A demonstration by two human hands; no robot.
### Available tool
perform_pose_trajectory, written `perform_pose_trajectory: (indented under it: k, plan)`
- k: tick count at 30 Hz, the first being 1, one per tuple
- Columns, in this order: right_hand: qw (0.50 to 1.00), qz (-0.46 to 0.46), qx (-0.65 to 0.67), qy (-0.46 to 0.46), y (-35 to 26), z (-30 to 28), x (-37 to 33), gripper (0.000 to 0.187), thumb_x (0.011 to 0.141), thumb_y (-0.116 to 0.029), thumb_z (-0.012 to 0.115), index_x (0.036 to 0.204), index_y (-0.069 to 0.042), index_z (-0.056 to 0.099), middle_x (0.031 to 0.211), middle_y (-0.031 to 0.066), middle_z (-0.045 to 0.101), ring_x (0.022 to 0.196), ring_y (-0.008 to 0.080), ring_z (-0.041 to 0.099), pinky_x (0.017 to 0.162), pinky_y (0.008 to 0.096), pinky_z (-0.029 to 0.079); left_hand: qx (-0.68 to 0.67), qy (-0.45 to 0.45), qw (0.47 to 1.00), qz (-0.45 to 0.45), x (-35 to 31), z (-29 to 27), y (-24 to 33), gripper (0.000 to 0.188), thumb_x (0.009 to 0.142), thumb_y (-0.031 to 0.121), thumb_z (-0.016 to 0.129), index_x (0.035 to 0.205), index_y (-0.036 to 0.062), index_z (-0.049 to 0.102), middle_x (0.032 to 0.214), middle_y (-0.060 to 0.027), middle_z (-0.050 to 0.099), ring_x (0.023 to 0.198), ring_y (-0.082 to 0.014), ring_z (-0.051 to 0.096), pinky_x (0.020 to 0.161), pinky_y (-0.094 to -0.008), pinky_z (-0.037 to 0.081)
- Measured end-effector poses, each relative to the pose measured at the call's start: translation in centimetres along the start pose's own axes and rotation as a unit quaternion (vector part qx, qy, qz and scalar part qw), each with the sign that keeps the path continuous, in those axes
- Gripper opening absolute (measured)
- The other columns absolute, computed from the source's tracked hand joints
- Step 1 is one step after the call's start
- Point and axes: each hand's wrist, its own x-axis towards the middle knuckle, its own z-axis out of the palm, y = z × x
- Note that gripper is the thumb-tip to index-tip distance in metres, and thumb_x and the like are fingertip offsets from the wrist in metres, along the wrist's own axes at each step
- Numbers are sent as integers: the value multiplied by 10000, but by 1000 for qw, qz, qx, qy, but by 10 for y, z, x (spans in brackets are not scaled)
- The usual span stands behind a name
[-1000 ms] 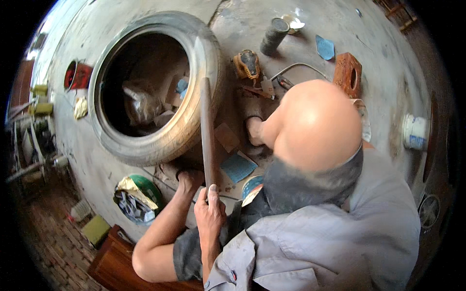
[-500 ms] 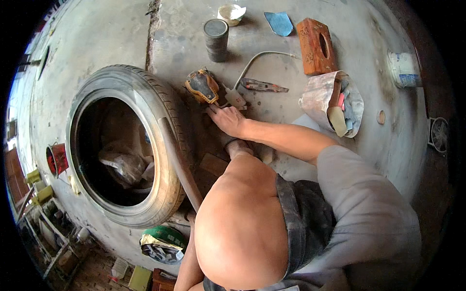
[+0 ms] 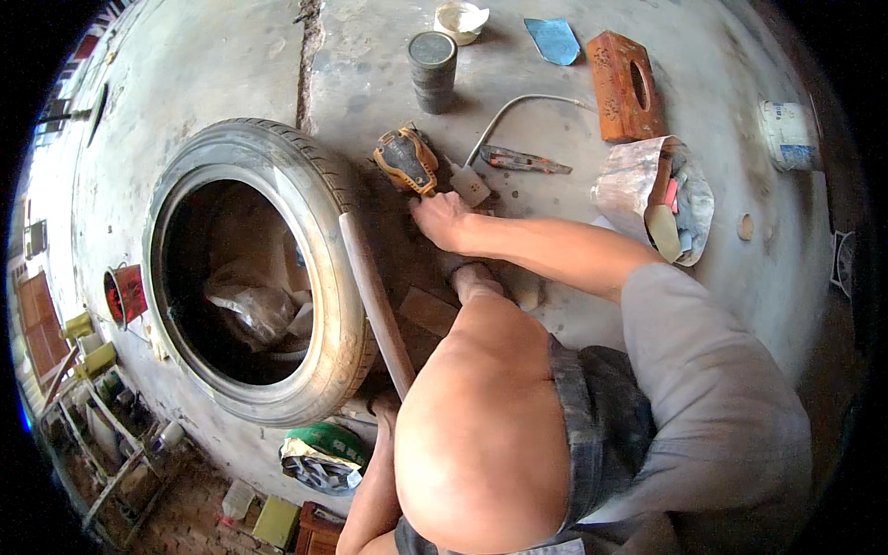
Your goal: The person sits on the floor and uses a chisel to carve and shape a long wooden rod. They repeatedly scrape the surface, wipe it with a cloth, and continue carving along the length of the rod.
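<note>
My right hand (image 3: 442,220) is curled closed low over the floor, beside the near end of a yellow-and-black power sander (image 3: 407,161). The hand hides whatever its fingers may hold. A whitish socket block (image 3: 469,184) on a pale cord lies just beyond it. My left hand is hidden behind my bent knee. A bare limb at the lower left reaches toward the low end of a wooden pole (image 3: 377,305), which slants from beside a tyre (image 3: 338,365) to my knee. The tyre stands upright, with crumpled clear plastic (image 3: 250,305) showing through its opening.
Beyond the hand are a utility knife (image 3: 525,161), dark canister (image 3: 433,74), small tub (image 3: 460,20) and blue sheet (image 3: 552,41). Rightward stand a wooden tissue box (image 3: 606,88), scrap-filled bag (image 3: 634,190) and white bucket (image 3: 786,134). A green container (image 3: 328,441) sits below the tyre.
The right hand's fingers have drawn in from reaching toward the sander to a closed curl. The pole's upper end has shifted right, off the tyre's tread. The whole view has shifted slightly.
</note>
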Motion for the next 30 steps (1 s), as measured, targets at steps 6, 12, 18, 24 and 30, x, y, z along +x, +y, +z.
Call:
perform_pose_trajectory:
  k: [6,12,18,24,30]
  plan:
    - [997,-9,-2,76,30,47,4,245,913,-105,540,1129,-43,636,1063,189,676,871,338,719,682,439,577,9,-24,999,-20,-8,-22,-1,352,1055,398,515,1047,54,586,628,17,472,507,-71,429,438,-261,318]
    - [989,-88,-118,32,44,2,-3,121,903,-104,583,957,-57,681,847,153,726,772,329,730,641,467,577,61,-5,993,-100,-48,-66,2,354,1055,403,514,1064,56,588,635,15,481,515,-74,436,442,-262,322]
    - [995,-51,-87,24,17,6,-5,294,891,-35,548,1181,2,575,1027,225,666,888,413,704,735,519,576,26,43,998,-23,-45,-90,15,426,1053,420,506,1048,6,601,629,-16,517,479,-96,450,425,-282,370]
    - [993,-52,-105,1,-11,-4,-22,512,844,-20,588,1345,10,485,1170,236,598,880,396,691,695,522,550,131,80,988,-7,-19,-111,-4,350,1008,327,615,1065,-18,614,744,-175,579,679,-218,568,664,-357,483]
    - [962,-237,0,134,0,-30,-48,407,826,-6,635,1228,8,571,962,170,614,880,369,653,716,472,535,186,62,979,60,5,-128,-8,350,1011,335,611,1090,-6,602,764,-167,596,692,-246,578,649,-380,476]
